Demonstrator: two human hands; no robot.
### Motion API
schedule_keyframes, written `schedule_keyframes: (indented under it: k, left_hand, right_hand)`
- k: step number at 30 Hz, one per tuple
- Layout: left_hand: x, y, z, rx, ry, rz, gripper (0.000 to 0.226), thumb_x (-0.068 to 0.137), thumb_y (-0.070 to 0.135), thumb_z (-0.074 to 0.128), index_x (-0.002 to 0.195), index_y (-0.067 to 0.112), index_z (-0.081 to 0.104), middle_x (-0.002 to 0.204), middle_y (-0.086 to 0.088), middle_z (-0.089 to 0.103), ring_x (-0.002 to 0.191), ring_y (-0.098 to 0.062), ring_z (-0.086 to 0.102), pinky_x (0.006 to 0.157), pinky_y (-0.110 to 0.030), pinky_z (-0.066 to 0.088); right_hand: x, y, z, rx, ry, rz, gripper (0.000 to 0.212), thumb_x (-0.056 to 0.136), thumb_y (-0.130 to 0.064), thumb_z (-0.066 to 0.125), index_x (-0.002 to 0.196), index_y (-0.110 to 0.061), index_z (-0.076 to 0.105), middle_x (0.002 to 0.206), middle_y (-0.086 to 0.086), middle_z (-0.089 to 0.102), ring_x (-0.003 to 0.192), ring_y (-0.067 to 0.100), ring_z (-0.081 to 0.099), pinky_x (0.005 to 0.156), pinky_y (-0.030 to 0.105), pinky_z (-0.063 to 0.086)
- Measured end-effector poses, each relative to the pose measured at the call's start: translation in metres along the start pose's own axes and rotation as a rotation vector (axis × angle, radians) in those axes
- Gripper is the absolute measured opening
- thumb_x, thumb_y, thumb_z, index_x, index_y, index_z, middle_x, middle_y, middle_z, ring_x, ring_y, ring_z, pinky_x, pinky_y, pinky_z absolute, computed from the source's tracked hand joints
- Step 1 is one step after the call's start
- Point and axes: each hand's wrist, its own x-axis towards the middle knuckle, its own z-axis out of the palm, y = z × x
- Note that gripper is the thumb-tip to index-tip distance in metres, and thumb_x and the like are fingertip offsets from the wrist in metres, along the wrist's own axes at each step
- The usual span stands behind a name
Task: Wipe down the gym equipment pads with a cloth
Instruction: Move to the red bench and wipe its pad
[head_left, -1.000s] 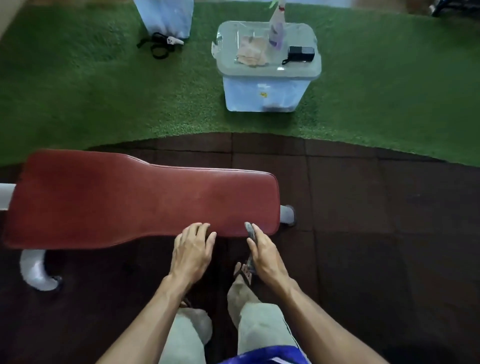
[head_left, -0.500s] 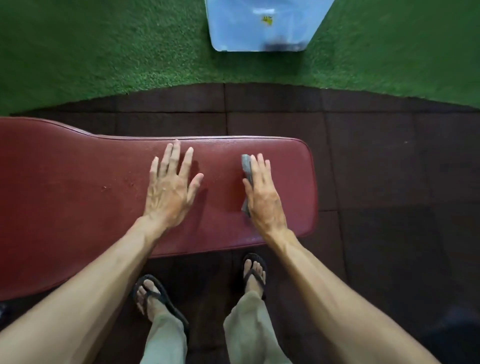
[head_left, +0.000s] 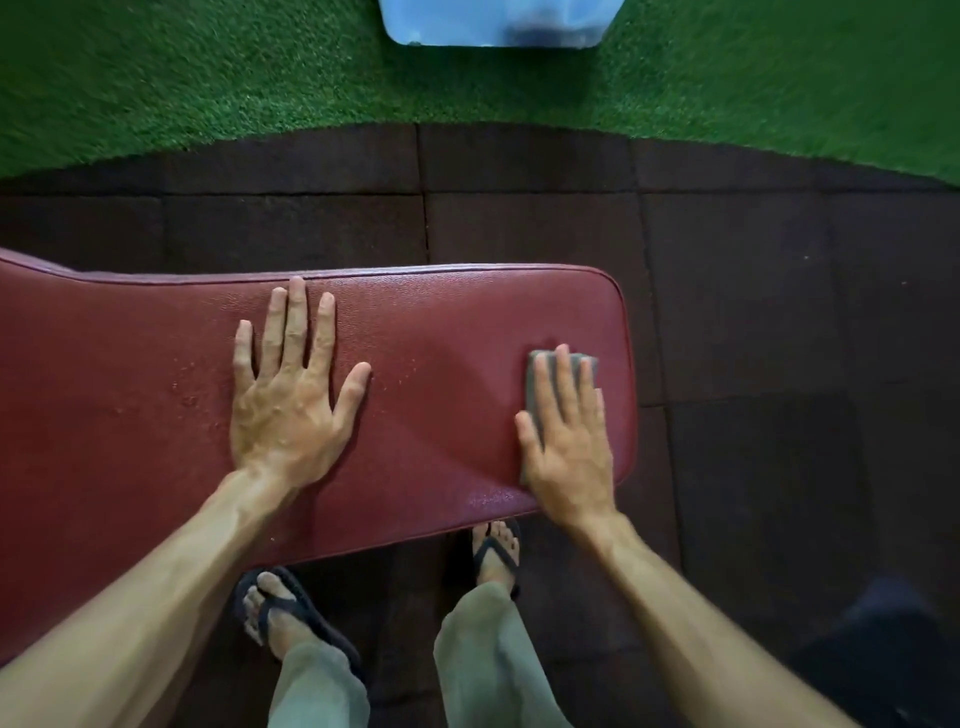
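Observation:
A long dark-red padded bench pad runs from the left edge to right of centre. Small droplets speck its surface. My left hand lies flat on the pad's middle, fingers spread, holding nothing. My right hand presses a grey folded cloth flat against the pad near its right end. Most of the cloth is hidden under the palm and fingers; only its far and left edges show.
Dark rubber floor tiles surround the bench. Green artificial turf lies beyond, with the base of a pale blue plastic bin at the top edge. My feet in black flip-flops stand under the pad's near edge.
My right hand has slid the cloth rightward to the pad's right end. My left hand has settled flat and spread wider. The view has closed in on the bench.

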Motion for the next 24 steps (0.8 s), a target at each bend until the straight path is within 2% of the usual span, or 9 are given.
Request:
schedule_keyframes:
  k: [3,5,8,11,13,16,20,22,24]
  left_hand:
    - [0.001,0.001,-0.001,0.001,-0.004,-0.012,0.075,0.098,0.056,0.021,0.159,0.016,0.008,0.168,-0.008,-0.003,0.156,-0.023,-0.002,0.125,-0.050,0.003]
    - [0.000,0.001,-0.001,-0.009,0.004,-0.009,0.074,0.098,0.055,0.023,0.159,0.016,0.008,0.168,-0.008,-0.002,0.156,-0.023,-0.001,0.125,-0.050,0.003]
    - [0.000,0.000,-0.001,-0.004,0.019,-0.003,0.073,0.098,0.054,0.025,0.159,0.016,0.009,0.168,-0.008,-0.001,0.156,-0.023,0.000,0.125,-0.050,0.004]
    - [-0.001,-0.001,-0.002,-0.011,0.011,0.003,0.073,0.099,0.054,0.024,0.159,0.017,0.008,0.168,-0.008,-0.001,0.156,-0.022,-0.001,0.125,-0.049,0.004]
    - [-0.001,-0.001,-0.001,-0.008,0.014,-0.003,0.073,0.099,0.055,0.023,0.159,0.017,0.007,0.168,-0.007,-0.002,0.156,-0.021,-0.003,0.125,-0.049,0.003]
    - [-0.001,0.003,0.000,-0.001,0.020,-0.012,0.073,0.099,0.055,0.022,0.159,0.017,0.007,0.168,-0.007,-0.003,0.156,-0.022,-0.003,0.126,-0.048,0.002]
    - [-0.001,0.002,0.001,0.008,0.017,-0.017,0.073,0.099,0.055,0.022,0.159,0.016,0.008,0.168,-0.008,-0.002,0.156,-0.022,-0.002,0.125,-0.049,0.003]
    - [0.000,0.002,0.001,-0.007,0.026,-0.010,0.073,0.099,0.055,0.022,0.159,0.016,0.009,0.168,-0.008,-0.002,0.156,-0.023,-0.002,0.125,-0.049,0.002]
    - [0.000,0.001,0.001,-0.016,0.031,-0.007,0.073,0.099,0.054,0.023,0.159,0.016,0.009,0.168,-0.008,-0.001,0.156,-0.022,-0.001,0.125,-0.049,0.003]
  right_hand:
    - [0.072,-0.018,-0.008,0.044,0.138,0.262,0.068,0.102,-0.049,0.026,0.159,-0.020,0.003,0.168,0.007,-0.005,0.153,0.034,-0.009,0.121,0.059,0.011]
    - [0.105,-0.059,-0.003,0.067,0.183,0.270,0.068,0.101,-0.050,0.027,0.159,-0.019,0.010,0.168,0.008,0.003,0.154,0.035,-0.004,0.122,0.059,0.009]
    - [0.067,-0.106,0.013,0.027,0.108,-0.120,0.064,0.103,-0.046,0.031,0.159,-0.020,0.016,0.168,0.006,0.006,0.155,0.031,-0.004,0.124,0.053,0.007]
    - [-0.023,-0.073,0.019,-0.031,-0.017,-0.397,0.059,0.105,-0.042,0.036,0.158,-0.024,0.018,0.167,0.002,0.009,0.155,0.027,0.001,0.123,0.052,0.016]
    - [-0.046,-0.021,0.016,-0.072,-0.010,-0.297,0.058,0.105,-0.042,0.031,0.159,-0.027,0.014,0.168,-0.001,0.006,0.155,0.026,0.002,0.120,0.055,0.019]
    - [-0.011,0.036,-0.004,-0.021,-0.011,0.060,0.064,0.101,-0.046,0.025,0.159,-0.027,0.006,0.168,-0.001,-0.002,0.155,0.026,-0.007,0.122,0.056,0.014]
    - [0.095,-0.004,-0.016,0.050,0.158,0.297,0.069,0.099,-0.049,0.022,0.159,-0.018,0.011,0.168,0.008,0.005,0.154,0.036,-0.001,0.120,0.060,0.014]
    - [0.110,-0.051,-0.004,0.006,0.183,0.177,0.066,0.100,-0.048,0.023,0.159,-0.019,0.016,0.167,0.006,0.010,0.154,0.035,0.002,0.121,0.059,0.012]
    - [0.078,-0.091,0.009,-0.020,0.130,-0.105,0.063,0.102,-0.045,0.029,0.159,-0.020,0.016,0.168,0.004,0.008,0.155,0.031,-0.001,0.123,0.056,0.010]
